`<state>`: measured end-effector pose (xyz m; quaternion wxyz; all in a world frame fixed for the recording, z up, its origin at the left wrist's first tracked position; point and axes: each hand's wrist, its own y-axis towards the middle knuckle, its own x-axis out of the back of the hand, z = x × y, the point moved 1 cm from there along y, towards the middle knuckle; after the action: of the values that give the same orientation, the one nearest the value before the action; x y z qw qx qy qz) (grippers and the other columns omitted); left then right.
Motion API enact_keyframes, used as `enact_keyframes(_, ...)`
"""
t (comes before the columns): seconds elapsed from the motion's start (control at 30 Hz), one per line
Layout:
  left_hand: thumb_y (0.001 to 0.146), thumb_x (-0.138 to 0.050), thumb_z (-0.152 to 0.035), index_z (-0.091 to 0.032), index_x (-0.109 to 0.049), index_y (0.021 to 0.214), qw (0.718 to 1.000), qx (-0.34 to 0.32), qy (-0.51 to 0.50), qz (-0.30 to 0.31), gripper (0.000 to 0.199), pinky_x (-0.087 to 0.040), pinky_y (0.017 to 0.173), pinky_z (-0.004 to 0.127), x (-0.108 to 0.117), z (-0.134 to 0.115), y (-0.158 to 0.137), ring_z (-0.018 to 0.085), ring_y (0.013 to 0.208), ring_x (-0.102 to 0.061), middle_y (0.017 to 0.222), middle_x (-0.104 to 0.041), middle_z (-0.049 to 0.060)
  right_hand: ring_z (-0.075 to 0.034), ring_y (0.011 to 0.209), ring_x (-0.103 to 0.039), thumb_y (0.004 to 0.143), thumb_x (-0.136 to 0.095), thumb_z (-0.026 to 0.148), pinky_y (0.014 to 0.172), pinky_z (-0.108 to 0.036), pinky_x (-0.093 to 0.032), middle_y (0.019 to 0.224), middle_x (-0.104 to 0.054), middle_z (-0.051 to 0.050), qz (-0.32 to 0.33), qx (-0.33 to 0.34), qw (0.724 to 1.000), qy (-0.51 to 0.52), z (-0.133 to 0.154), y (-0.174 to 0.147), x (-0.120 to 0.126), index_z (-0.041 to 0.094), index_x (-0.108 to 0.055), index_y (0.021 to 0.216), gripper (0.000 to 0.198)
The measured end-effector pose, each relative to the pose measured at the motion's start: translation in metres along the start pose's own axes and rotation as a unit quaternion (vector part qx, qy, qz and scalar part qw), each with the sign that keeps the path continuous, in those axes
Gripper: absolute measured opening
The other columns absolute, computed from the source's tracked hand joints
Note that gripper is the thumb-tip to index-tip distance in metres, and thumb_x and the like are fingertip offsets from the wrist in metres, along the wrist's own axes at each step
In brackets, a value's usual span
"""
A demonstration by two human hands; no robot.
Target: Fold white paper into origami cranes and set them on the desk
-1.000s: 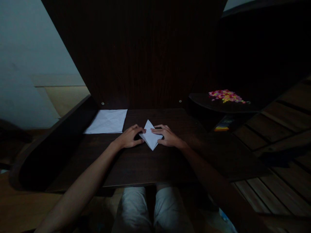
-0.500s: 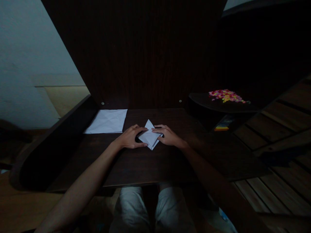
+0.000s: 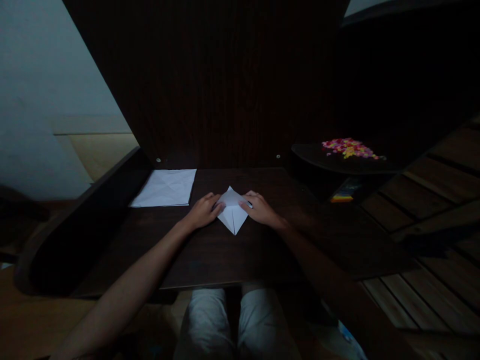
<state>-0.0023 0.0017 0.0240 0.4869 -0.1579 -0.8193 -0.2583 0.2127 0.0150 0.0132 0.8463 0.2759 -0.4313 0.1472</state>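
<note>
A folded white paper, shaped like a diamond, is at the middle of the dark wooden desk. One point faces the back of the desk and the other faces me, with a slit running up from the near point. My left hand pinches its left corner, thumb on top and fingers at the edge or beneath. On the opposite corner my right hand has the same kind of grip, its thumb lying on the paper. The fingertips under the paper are hidden.
Flat white paper sheets with crease lines lie at the desk's back left, beside a raised side panel. On a curved shelf at the right sits a heap of small colourful pieces. A tall dark panel closes the back.
Both hands have shifted from lying over the paper to pinching its side corners with the thumbs on top. The near half now shows a centre slit, and the paper sits slightly nearer me.
</note>
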Motion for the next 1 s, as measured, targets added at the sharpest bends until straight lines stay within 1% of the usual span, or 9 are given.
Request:
enact_keyframes(0.07,0.092,-0.035,-0.037,-0.015,-0.058,0.093,1.0,0.012,0.003,-0.009,0.032,-0.046,0.077,0.033,-0.001,0.0,0.001,0.021,0.081,-0.056,0.083,-0.057,0.008,-0.017,0.083,-0.056,0.088,-0.048,0.023,0.078,-0.028,-0.043,0.086,-0.061,-0.008,0.004,-0.009,1.0,0.0,0.001,0.001,0.001,0.013,-0.067,0.092,0.021)
enact_keyframes(0.13,0.091,-0.036,-0.037,-0.015,-0.058,0.091,1.0,0.02,-0.001,-0.015,0.032,-0.046,0.077,0.034,-0.003,0.0,0.001,0.022,0.081,-0.056,0.083,-0.057,0.008,-0.016,0.079,-0.055,0.086,-0.051,0.021,0.075,-0.026,-0.042,0.086,-0.061,-0.007,0.006,-0.025,1.0,0.001,0.002,0.001,0.002,0.013,-0.066,0.095,0.019)
enact_keyframes(0.33,0.085,-0.047,-0.04,-0.016,-0.052,0.12,0.996,0.046,-0.078,-0.008,0.043,-0.042,0.089,0.038,-0.003,0.0,0.001,0.024,0.098,-0.058,0.109,-0.061,0.01,-0.016,0.074,-0.055,0.082,-0.054,0.019,0.071,-0.024,-0.041,0.082,-0.061,-0.006,-0.005,-0.082,0.996,-0.019,0.0,0.002,0.003,0.013,-0.065,0.093,0.017)
enact_keyframes(0.4,0.082,-0.048,-0.035,-0.017,-0.048,0.124,0.994,0.045,-0.102,0.015,0.046,-0.038,0.094,0.042,0.0,0.001,-0.001,0.026,0.104,-0.056,0.113,-0.062,0.008,-0.017,0.077,-0.055,0.081,-0.055,0.019,0.072,-0.026,-0.041,0.082,-0.062,-0.006,-0.009,-0.088,0.996,-0.019,-0.001,0.002,0.003,0.014,-0.066,0.092,0.016)
enact_keyframes(0.53,0.077,-0.042,-0.021,-0.022,-0.041,0.13,0.986,0.016,-0.155,0.065,0.053,-0.03,0.1,0.048,0.006,0.001,-0.003,0.026,0.113,-0.052,0.118,-0.063,0.004,-0.019,0.081,-0.056,0.077,-0.061,0.024,0.075,-0.028,-0.042,0.085,-0.065,-0.006,-0.012,-0.092,0.996,0.0,-0.002,0.003,0.005,0.015,-0.066,0.091,0.017)
enact_keyframes(0.63,0.075,-0.047,-0.022,-0.021,-0.041,0.129,0.988,0.002,-0.137,0.064,0.055,-0.03,0.099,0.049,0.006,-0.001,-0.003,0.027,0.113,-0.051,0.119,-0.063,0.005,-0.02,0.08,-0.058,0.073,-0.066,0.028,0.074,-0.029,-0.044,0.087,-0.066,-0.007,-0.012,-0.114,0.993,0.011,-0.002,0.002,0.006,0.016,-0.067,0.094,0.024)
enact_keyframes(0.8,0.076,-0.057,-0.032,-0.02,-0.043,0.128,0.994,-0.001,-0.096,0.046,0.055,-0.029,0.099,0.049,0.002,-0.002,-0.001,0.028,0.114,-0.05,0.117,-0.063,0.008,-0.021,0.082,-0.06,0.07,-0.069,0.032,0.074,-0.03,-0.045,0.09,-0.067,-0.007,-0.023,-0.127,0.992,0.011,-0.006,0.001,0.005,0.015,-0.067,0.094,0.029)
enact_keyframes(0.9,0.079,-0.058,-0.038,-0.021,-0.043,0.128,0.995,-0.012,-0.087,0.049,0.054,-0.031,0.098,0.049,0.001,0.0,-0.002,0.027,0.112,-0.052,0.115,-0.064,0.009,-0.021,0.081,-0.06,0.07,-0.069,0.033,0.073,-0.03,-0.046,0.092,-0.067,-0.008,-0.029,-0.134,0.991,0.0,-0.007,0.002,0.003,0.015,-0.067,0.094,0.03)
enact_keyframes(1.0,0.082,-0.056,-0.038,-0.021,-0.044,0.128,0.994,-0.017,-0.087,0.059,0.05,-0.032,0.096,0.047,0.001,0.002,-0.002,0.025,0.109,-0.052,0.111,-0.066,0.008,-0.022,0.083,-0.061,0.069,-0.07,0.034,0.075,-0.031,-0.046,0.093,-0.067,-0.008,-0.033,-0.136,0.99,-0.005,-0.008,0.002,0.002,0.015,-0.067,0.094,0.031)
